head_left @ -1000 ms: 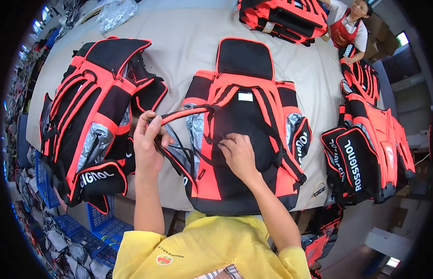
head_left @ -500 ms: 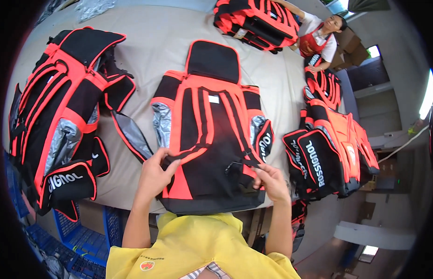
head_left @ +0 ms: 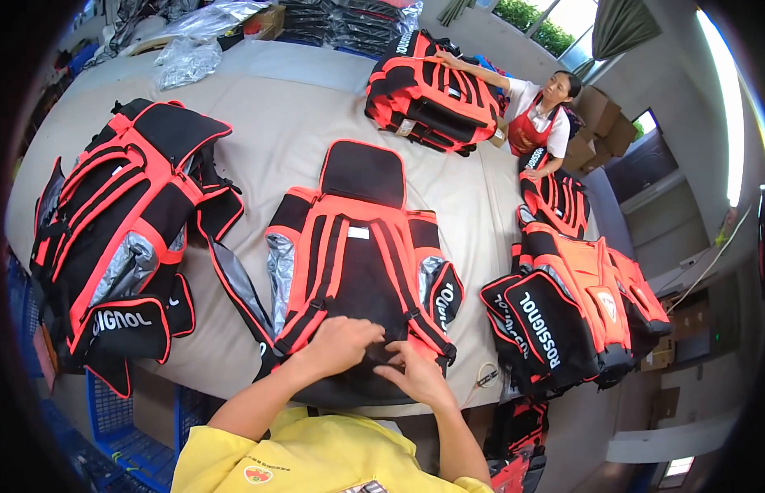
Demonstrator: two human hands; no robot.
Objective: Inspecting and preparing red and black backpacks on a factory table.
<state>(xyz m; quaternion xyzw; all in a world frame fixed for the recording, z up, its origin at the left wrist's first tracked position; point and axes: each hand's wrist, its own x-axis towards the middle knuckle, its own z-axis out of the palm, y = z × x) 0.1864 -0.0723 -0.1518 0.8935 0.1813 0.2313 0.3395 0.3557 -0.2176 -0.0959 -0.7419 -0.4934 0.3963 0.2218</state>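
Note:
A black and neon-coral backpack (head_left: 374, 283) lies on the table before me, back panel and shoulder straps up, its black flap (head_left: 362, 174) spread toward the far side. My left hand (head_left: 341, 343) is over the lower black part of the back panel, its fingers loosely bent and pointing right. Close to it on the right, my right hand (head_left: 417, 374) has thumb and fingers apart over the same panel. Neither hand visibly holds anything. The left shoulder strap (head_left: 304, 324) runs down beside my left hand, and the right strap (head_left: 432, 333) slants past my right hand.
A similar backpack (head_left: 123, 246) lies at left, with others at right (head_left: 575, 308) and far right (head_left: 555, 201). Across the table (head_left: 259, 103), a co-worker (head_left: 537, 123) in a red apron touches a large backpack (head_left: 432, 94). A blue crate (head_left: 131, 435) stands below the table's left edge.
Both hands have left the shoulder straps' lower ends and come together over the lower back panel. The straps now splay outward. The view has tilted up, showing more of the far side.

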